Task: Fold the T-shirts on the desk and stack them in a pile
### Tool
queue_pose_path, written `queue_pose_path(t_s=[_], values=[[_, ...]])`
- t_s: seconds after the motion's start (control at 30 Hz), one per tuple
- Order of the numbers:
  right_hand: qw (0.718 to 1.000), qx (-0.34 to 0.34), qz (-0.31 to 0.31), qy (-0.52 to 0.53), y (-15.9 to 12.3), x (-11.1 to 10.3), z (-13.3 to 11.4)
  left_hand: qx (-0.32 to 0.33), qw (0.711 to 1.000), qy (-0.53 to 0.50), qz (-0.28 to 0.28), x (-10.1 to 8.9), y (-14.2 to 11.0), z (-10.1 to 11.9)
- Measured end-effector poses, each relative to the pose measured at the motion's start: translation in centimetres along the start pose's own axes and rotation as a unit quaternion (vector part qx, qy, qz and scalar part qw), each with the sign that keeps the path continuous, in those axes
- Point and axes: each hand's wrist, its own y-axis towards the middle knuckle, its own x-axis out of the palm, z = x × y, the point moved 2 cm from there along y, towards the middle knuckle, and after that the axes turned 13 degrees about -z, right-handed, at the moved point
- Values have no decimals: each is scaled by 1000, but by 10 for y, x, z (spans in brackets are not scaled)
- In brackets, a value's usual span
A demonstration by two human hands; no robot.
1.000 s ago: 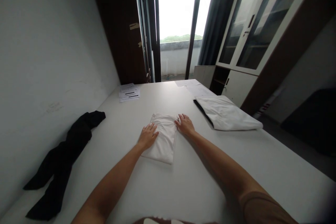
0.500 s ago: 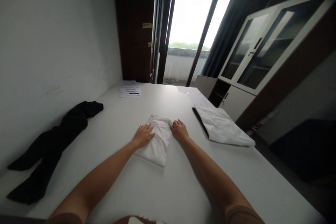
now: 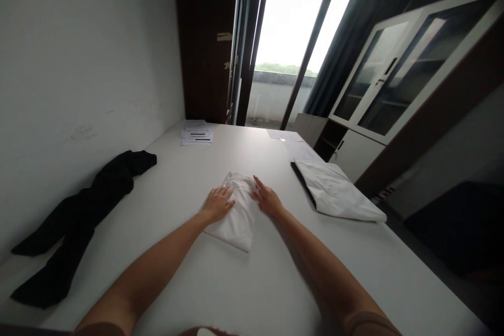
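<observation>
While a broad white desk fills the space before the person and runs away toward the window, a black garment sprawls along its left side, well apart from the hands, and a larger white folded cloth lies near its right edge, a dark strip showing along one border. Between these two, and between the person's arms, lies a smaller white folded cloth, directly ahead of the body. Its long axis points away from the person, the far end leaning slightly to the right, the near end bare of hands. The left hand is the more fully on it, palm down and fingers loosely spread across its left side, pressing on nothing else. The right hand is at the opposite long edge, by the far right corner, its index finger stretched forward and the others bent; whether these pinch the fabric or merely touch it cannot be told. Each hand thus borders one long side, the right reaching slightly farther forward.
</observation>
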Motion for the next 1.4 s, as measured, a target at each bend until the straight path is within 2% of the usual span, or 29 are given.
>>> queue_pose_path(t_s=[0.13,0.33,0.53,0.63,0.8,0.9,1.0,1.1,1.17,1.23,1.3,1.4], values=[[999,-27,-22,-16,-1,-2,-7,-3,1000,4,0,-2,-1,2],[999,27,-20,-31,4,0,1,11,1000,21,7,-4,-1,4],[999,26,-14,-21,4,0,5,11,999,34,12,-6,0,6],[1000,24,4,7,2,-2,6,11,999,34,7,-7,0,7],[995,-23,5,101,3,0,8,20,999,25,-32,-5,0,10],[987,-40,32,152,7,1,7,29,998,22,-43,-2,-1,15],[979,-45,56,191,10,2,6,24,999,-7,-31,1,1,22],[974,-36,60,215,13,4,5,10,991,-133,13,2,7,25],[972,-15,46,231,13,5,5,-1,959,-279,56,2,11,25],[967,8,26,255,13,4,4,-14,897,-430,99,0,12,23],[957,22,16,287,11,2,1,-37,811,-568,135,-3,11,19],[931,10,34,362,6,-6,-9,-102,639,-746,160,-8,10,11]])
